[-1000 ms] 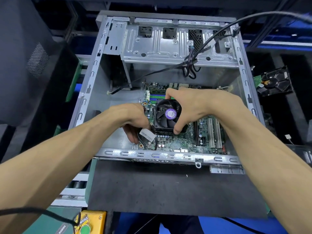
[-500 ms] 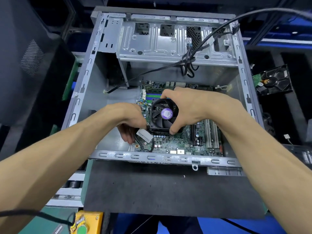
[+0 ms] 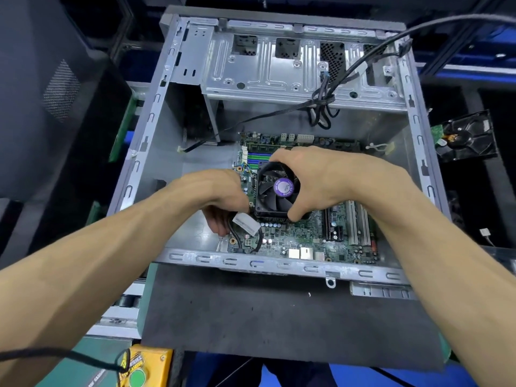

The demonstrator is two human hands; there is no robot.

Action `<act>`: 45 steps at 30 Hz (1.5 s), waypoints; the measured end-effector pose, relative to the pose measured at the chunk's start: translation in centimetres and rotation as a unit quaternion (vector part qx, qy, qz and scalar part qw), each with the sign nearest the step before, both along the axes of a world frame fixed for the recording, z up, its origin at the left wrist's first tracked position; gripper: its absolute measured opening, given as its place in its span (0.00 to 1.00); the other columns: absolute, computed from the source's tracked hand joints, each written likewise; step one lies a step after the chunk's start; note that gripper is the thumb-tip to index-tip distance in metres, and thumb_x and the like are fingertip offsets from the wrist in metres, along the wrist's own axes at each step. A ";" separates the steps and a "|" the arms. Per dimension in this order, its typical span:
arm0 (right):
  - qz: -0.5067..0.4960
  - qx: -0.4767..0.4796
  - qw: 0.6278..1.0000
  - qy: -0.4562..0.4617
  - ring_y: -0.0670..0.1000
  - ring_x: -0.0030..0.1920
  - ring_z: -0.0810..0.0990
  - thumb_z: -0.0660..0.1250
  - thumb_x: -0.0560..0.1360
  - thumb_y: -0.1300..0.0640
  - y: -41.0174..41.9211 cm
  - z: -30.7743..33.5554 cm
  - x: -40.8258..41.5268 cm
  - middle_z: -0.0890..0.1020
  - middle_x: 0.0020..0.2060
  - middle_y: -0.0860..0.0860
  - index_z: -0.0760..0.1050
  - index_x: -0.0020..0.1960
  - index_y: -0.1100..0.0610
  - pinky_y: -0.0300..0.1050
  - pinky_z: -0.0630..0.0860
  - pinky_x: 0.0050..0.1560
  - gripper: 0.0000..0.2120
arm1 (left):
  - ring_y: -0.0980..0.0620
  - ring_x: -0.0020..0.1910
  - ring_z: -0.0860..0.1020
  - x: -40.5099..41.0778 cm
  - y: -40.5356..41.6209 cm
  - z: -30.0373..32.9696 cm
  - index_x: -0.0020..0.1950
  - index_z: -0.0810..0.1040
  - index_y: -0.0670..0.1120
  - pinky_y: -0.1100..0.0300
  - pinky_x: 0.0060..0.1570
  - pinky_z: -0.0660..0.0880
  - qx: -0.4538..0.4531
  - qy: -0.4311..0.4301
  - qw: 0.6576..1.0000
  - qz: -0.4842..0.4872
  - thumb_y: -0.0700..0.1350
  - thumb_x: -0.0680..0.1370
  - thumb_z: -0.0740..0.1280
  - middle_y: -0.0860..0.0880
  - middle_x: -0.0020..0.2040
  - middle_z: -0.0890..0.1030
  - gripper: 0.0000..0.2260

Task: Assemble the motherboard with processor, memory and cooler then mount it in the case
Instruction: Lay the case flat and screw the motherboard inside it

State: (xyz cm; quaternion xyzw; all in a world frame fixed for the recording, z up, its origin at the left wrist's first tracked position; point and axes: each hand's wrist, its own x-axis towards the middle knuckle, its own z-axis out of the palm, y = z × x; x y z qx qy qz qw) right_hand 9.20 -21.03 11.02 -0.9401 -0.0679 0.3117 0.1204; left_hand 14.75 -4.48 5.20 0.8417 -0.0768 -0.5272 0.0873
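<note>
- Inside the open metal case [image 3: 145, 169], lying on its side on a dark mat [image 3: 279, 317], the green motherboard [image 3: 301, 241] sits on the case floor toward the right
- Right hand [image 3: 329, 177] curls over the black cooler [image 3: 275, 191], fingers on its far edge and thumb at its near corner, gripping the fan housing with its purple hub label in view
- Left hand [image 3: 215, 191] reaches down at the board's left edge, fingers curled round a black cable [image 3: 258, 241] bearing a white tag [image 3: 245, 222]
- Green memory slots [image 3: 258, 160] show just beyond the cooler; white expansion slots [image 3: 358, 227] lie to its right
- Black cables [image 3: 324, 107] hang from the drive bay [image 3: 279, 71] at the far end
- Yellow box with a green button [image 3: 139, 370] lies near the left forearm
</note>
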 end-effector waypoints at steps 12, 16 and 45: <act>0.015 0.017 1.000 -0.017 0.55 0.56 0.76 0.82 0.61 0.46 -0.2 -0.1 -0.1 0.76 0.60 0.50 0.65 0.71 0.51 0.53 0.76 0.60 0.43 | 0.49 0.30 0.84 -0.3 -0.2 0.8 0.43 0.81 0.35 0.55 0.38 0.84 0.016 -0.009 1.000 -0.017 0.40 0.78 0.64 0.42 0.35 0.86 0.10; 0.010 0.041 0.999 -0.024 0.53 0.56 0.76 0.82 0.61 0.47 -0.4 -0.3 -0.1 0.77 0.59 0.48 0.67 0.71 0.49 0.50 0.77 0.58 0.42 | 0.49 0.31 0.85 -0.3 -0.2 0.7 0.42 0.80 0.35 0.52 0.42 0.84 0.008 -0.018 1.000 -0.007 0.39 0.78 0.63 0.41 0.36 0.86 0.10; -0.022 0.067 0.991 -0.113 0.52 0.53 0.68 0.80 0.62 0.43 -1.8 -1.6 1.0 0.66 0.51 0.48 0.62 0.77 0.47 0.45 0.67 0.53 0.48 | 0.41 0.29 0.84 0.4 0.1 1.8 0.41 0.78 0.35 0.47 0.34 0.83 -0.031 -0.143 0.989 0.036 0.39 0.75 0.64 0.37 0.36 0.84 0.08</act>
